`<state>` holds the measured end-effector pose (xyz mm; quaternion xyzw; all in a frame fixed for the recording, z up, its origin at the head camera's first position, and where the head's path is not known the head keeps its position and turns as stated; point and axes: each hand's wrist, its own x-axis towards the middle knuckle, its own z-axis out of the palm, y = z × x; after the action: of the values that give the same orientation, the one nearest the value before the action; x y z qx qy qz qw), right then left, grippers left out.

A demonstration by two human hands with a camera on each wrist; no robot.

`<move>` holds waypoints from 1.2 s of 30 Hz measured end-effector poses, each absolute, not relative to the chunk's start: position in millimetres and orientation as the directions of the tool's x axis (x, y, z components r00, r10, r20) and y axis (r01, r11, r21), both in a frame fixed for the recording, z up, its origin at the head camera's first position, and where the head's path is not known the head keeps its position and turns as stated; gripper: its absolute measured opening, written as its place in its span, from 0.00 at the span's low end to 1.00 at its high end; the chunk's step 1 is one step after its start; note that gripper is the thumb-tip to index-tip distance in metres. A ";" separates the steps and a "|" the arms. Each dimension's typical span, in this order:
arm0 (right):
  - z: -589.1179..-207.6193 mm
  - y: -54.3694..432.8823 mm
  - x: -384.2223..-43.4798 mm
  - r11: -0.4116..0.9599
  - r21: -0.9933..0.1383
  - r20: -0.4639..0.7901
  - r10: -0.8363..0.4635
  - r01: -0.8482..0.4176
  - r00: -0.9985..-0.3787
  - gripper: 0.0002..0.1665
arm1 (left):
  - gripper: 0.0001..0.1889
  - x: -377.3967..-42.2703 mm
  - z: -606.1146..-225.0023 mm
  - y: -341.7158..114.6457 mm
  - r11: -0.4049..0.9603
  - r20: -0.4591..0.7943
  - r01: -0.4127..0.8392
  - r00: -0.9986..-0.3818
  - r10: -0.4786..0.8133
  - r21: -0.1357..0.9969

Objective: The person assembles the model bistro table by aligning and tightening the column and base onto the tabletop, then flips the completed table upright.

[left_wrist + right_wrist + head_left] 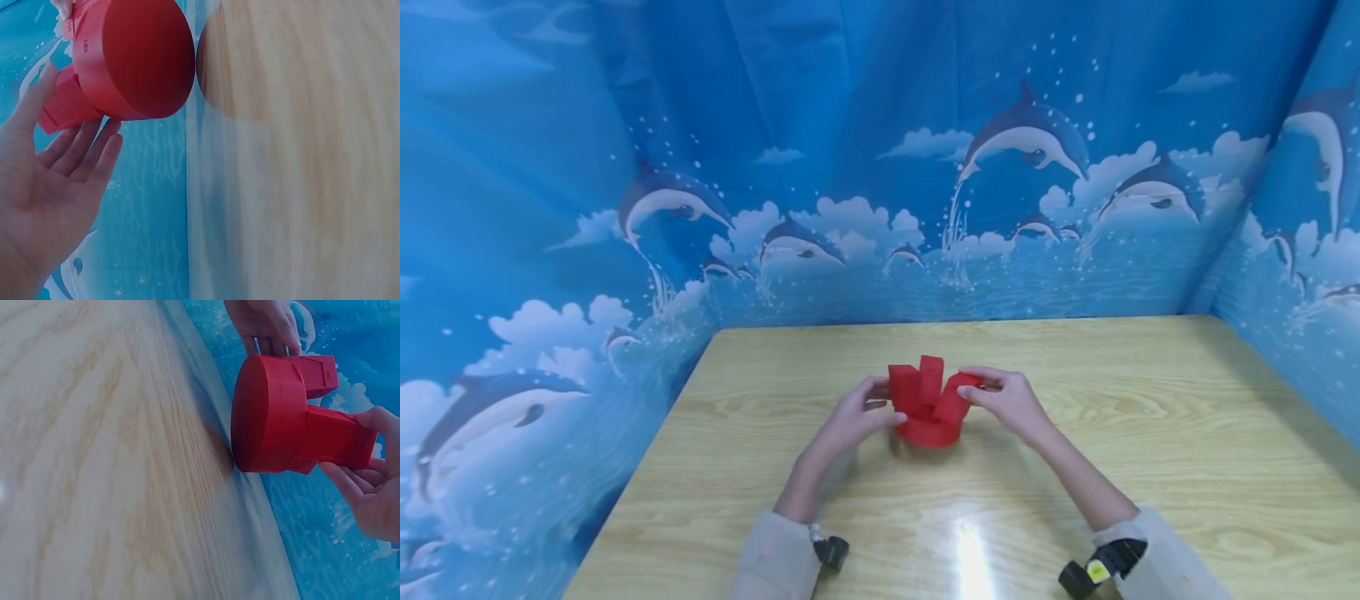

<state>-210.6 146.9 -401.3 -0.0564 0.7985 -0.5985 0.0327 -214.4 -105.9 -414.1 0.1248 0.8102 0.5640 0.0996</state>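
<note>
A red round container (928,432) stands on the table, its smooth side and rim showing in all three views. Several red rectangular boxes stick up from it, among them a left box (904,388), a middle box (931,379) and a tilted right box (952,400). My right hand (1003,402) pinches the upper end of the right box between thumb and fingers, as the right wrist view also shows. At the container's left side is my left hand (59,181), its fingers nearly straight, fingertips and thumb right at the left box and the rim.
The wooden table (715,467) reaches back to a blue curtain (865,275) printed with dolphins and clouds. Both wrists carry a small black camera, the left camera (831,552) and the right camera (1078,578). A bright light patch lies on the front of the table.
</note>
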 end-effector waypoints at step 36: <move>-389.7 166.6 -202.6 0.469 -0.846 0.190 -0.180 -0.254 -0.965 0.27 | 0.25 -213.6 -409.1 -81.2 0.232 -0.066 -0.011 -0.971 0.230 0.973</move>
<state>-202.6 166.6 -389.7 -0.1270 0.8563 -0.4993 -0.0371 -213.6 -81.2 -409.1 0.0701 0.7788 0.6157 0.0977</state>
